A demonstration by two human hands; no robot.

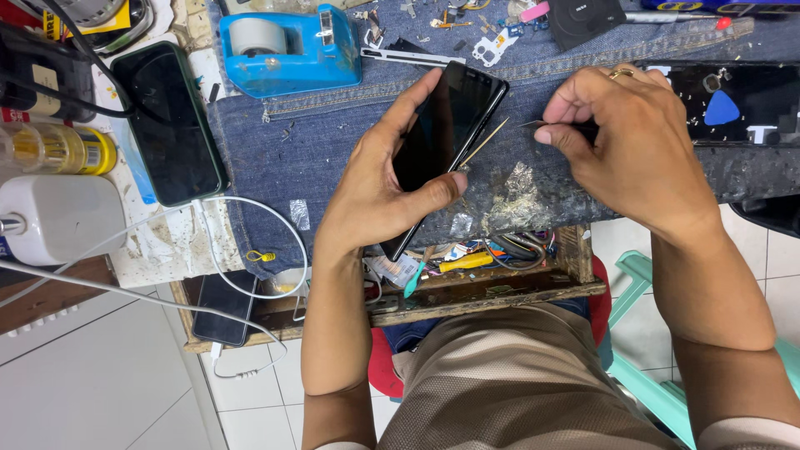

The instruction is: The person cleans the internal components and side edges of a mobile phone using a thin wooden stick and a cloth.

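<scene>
We gripped the black glass-fronted smartphone (446, 125) in our left hand (379, 179), tilted above the worn denim cloth (333, 142). Our right hand (625, 142) pinched a thin pointed pick (487, 140) against its edge; the phone looked unopened, prying barely begun.

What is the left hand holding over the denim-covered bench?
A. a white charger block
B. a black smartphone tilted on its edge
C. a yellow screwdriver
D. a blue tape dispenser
B: the left hand grips a black smartphone tilted up, while the right hand pinches a thin pointed tool against its edge.
</scene>
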